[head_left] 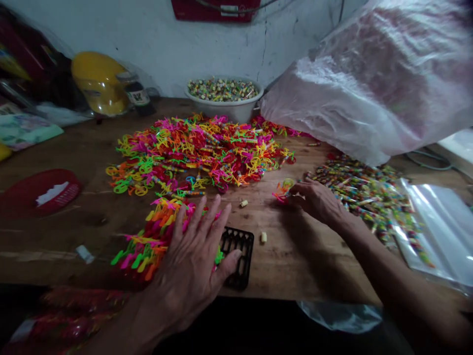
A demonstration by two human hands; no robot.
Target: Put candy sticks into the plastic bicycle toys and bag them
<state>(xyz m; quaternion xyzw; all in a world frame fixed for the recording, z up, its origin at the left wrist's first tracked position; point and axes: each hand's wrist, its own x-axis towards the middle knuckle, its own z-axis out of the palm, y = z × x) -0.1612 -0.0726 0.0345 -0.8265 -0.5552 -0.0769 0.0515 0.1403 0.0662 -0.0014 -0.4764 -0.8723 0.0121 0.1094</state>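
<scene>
My left hand (pixel 192 261), fingers spread, lies over a black slotted tray (pixel 246 259) and the rows of small colourful plastic pieces (pixel 144 251) beside it, hiding part of both. On the right, my right hand (pixel 310 197) is closed around a few small plastic pieces (pixel 284 190), pink, orange and yellow-green. Behind both hands spreads a large heap of bright plastic pieces (pixel 207 153). Two short pale pieces, one (pixel 244 203) behind the tray and another (pixel 263 237) to its right, lie on the wood.
A bowl (pixel 236 106) of small pieces stands by the wall. Wrapped sticks (pixel 365 192) are piled at the right near clear plastic bags (pixel 439 222). A big plastic sack (pixel 369 84) leans over the back right. At the left are a red basket (pixel 70 190) and a yellow container (pixel 98 81).
</scene>
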